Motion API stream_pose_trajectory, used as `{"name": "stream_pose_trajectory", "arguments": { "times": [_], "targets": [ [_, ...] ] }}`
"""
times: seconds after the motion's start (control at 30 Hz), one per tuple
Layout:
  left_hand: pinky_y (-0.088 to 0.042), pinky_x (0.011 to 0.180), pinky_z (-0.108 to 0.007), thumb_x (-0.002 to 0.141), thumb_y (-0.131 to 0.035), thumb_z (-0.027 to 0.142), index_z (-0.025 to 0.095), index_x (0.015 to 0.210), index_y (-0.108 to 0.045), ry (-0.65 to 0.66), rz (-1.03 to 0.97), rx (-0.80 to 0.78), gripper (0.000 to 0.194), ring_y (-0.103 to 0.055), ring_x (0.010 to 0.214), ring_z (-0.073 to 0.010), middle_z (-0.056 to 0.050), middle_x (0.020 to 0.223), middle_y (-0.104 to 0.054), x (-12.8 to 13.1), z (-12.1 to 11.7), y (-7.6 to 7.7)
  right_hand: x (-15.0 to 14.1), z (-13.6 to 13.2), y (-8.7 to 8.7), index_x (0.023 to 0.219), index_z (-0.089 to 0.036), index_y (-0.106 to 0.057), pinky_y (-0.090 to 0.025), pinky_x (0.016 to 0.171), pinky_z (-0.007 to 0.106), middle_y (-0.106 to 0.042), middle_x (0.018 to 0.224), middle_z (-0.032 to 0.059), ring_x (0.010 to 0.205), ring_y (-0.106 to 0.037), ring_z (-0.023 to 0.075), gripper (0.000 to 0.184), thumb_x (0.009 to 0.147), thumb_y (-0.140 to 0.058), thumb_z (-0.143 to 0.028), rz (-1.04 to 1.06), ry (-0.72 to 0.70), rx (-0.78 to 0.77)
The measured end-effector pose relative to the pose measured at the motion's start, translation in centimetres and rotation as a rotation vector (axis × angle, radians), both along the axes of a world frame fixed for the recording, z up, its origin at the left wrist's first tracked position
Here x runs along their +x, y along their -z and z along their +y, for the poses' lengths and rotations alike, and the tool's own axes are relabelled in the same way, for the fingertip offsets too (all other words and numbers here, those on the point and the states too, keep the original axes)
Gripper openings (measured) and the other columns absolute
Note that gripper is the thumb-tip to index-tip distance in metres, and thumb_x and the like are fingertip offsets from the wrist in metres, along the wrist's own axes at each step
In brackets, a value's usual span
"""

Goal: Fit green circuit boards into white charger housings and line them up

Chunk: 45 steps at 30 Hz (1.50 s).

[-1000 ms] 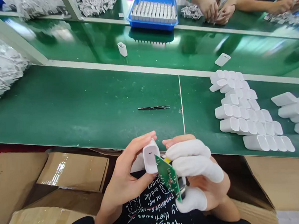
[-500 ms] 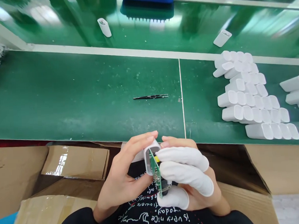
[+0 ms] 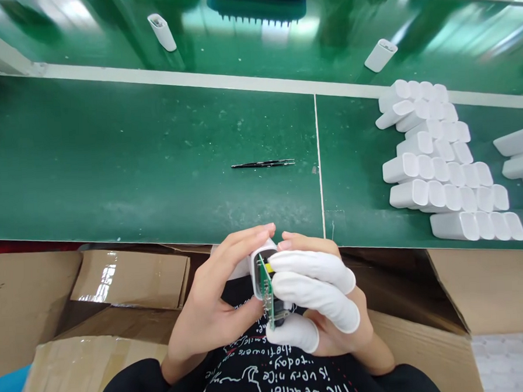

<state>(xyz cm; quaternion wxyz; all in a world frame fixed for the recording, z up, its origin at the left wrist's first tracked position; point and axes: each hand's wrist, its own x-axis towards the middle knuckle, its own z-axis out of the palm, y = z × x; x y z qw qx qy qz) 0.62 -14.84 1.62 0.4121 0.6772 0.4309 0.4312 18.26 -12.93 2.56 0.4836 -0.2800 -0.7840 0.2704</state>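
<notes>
White plastic charger casing (image 3: pixel 259 272): clenched in my left hand (image 3: pixel 212 298), fingers over the top, thumb beneath, open end facing my right hand (image 3: pixel 323 298).
Green circuit board (image 3: pixel 267 295): pinched in my right hand, its end touching the casing's open end; depth of entry could not be determined.
Finger cots (image 3: pixel 312 290): white, sheathing my right-hand fingers.
Ahead of grip: black tweezers (image 3: pixel 263 164) lay on the green bench mat (image 3: pixel 112 186).
Ahead and right of grip: white casings (image 3: pixel 435 169) stood grouped in rows.

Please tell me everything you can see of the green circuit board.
The green circuit board is narrow, with small components. Its upper end sits at the open end of a white plastic casing, held by the left hand; how far it enters is hidden. Cotted fingers of the right hand hold it.
</notes>
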Motion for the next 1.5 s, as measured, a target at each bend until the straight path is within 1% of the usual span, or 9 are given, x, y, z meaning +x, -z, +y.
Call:
{"name": "stream_pose_trajectory", "arguments": {
  "times": [0.27,0.57,0.7,0.83,0.93,1.0,1.1,1.2,1.5],
  "targets": [
    [-0.047,0.107,-0.034,0.083,-0.065,0.012,0.024,0.138,-0.047,0.005,-0.037,0.015,0.059,-0.054,0.124,-0.0211,-0.004,0.141,-0.052,-0.1,0.1,0.4,-0.3,0.0,0.1,0.113,-0.009,-0.054,-0.045,0.110,0.037,-0.056,0.115,0.0115,0.120,-0.051,0.0229,0.024,0.100,-0.058,-0.029,-0.001,0.008,0.000],
    [-0.046,0.106,-0.027,0.082,-0.065,0.010,0.022,0.138,-0.048,0.004,-0.025,0.038,0.060,-0.052,0.125,-0.0167,-0.002,0.140,-0.053,0.1,0.0,0.2,-1.4,0.1,1.4,0.110,-0.009,-0.058,-0.046,0.109,0.033,-0.059,0.112,0.0102,0.115,-0.053,0.0210,0.024,0.100,-0.056,-0.031,0.151,0.081,0.073],
    [-0.047,0.106,-0.026,0.083,-0.065,0.011,0.021,0.138,-0.048,0.009,-0.025,0.045,0.059,-0.053,0.124,-0.0165,-0.004,0.138,-0.054,0.3,0.1,0.4,-0.8,0.0,0.9,0.112,-0.010,-0.058,-0.046,0.108,0.034,-0.060,0.114,0.0098,0.117,-0.052,0.0227,0.028,0.092,-0.070,-0.026,0.090,0.055,-0.039],
    [-0.049,0.103,-0.027,0.081,-0.068,0.011,0.020,0.134,-0.051,-0.061,-0.018,0.090,0.057,-0.056,0.118,-0.0155,-0.005,0.130,-0.058,0.6,0.6,1.6,-0.6,-0.2,1.5,0.120,-0.014,-0.058,-0.037,0.114,0.038,-0.054,0.129,0.0098,0.129,-0.042,0.0238,0.027,0.097,-0.061,-0.029,0.050,0.070,-0.131],
    [-0.049,0.103,-0.031,0.080,-0.072,0.016,0.020,0.134,-0.051,-0.094,-0.047,0.132,0.058,-0.056,0.119,-0.0176,-0.006,0.128,-0.059,1.0,1.0,2.7,-0.4,-0.4,2.4,0.141,-0.024,-0.044,-0.035,0.115,0.044,-0.033,0.151,0.0078,0.137,-0.034,0.0269,0.052,0.097,-0.060,-0.044,0.132,0.032,-0.430],
    [-0.048,0.105,-0.034,0.082,-0.070,0.016,0.018,0.135,-0.049,-0.085,-0.039,0.180,0.057,-0.054,0.124,-0.0204,-0.009,0.130,-0.059,1.4,1.2,3.3,-0.2,-0.6,3.0,0.147,-0.030,-0.034,-0.046,0.106,0.041,-0.041,0.146,0.0071,0.128,-0.046,0.0253,0.066,0.093,-0.065,-0.050,0.279,-0.042,-0.719],
    [-0.045,0.110,-0.041,0.084,-0.066,0.012,0.013,0.136,-0.048,-0.055,0.064,0.306,0.056,-0.050,0.129,-0.0242,-0.014,0.130,-0.057,1.8,1.3,3.6,0.0,-0.7,3.2,0.137,-0.029,-0.048,-0.054,0.096,0.032,-0.060,0.125,0.0047,0.108,-0.062,0.0197,0.051,0.092,-0.069,-0.040,0.410,-0.103,-0.958],
    [-0.046,0.109,-0.041,0.084,-0.067,0.011,0.009,0.137,-0.046,-0.030,0.140,0.400,0.057,-0.051,0.128,-0.0246,-0.016,0.126,-0.058,2.0,1.3,3.7,-0.1,-0.6,3.4,0.124,-0.024,-0.059,-0.053,0.097,0.033,-0.063,0.121,0.0054,0.106,-0.063,0.0202,0.038,0.089,-0.072,-0.033,0.454,-0.053,-0.978],
    [-0.051,0.105,-0.039,0.081,-0.069,0.009,0.009,0.135,-0.048,-0.061,0.209,0.366,0.057,-0.054,0.124,-0.0233,-0.015,0.127,-0.059,1.5,1.4,4.0,0.6,-0.4,3.8,0.126,-0.028,-0.063,-0.053,0.094,0.031,-0.065,0.121,0.0026,0.107,-0.064,0.0198,0.038,0.089,-0.066,-0.022,0.330,0.017,-0.949]
  ]
}}
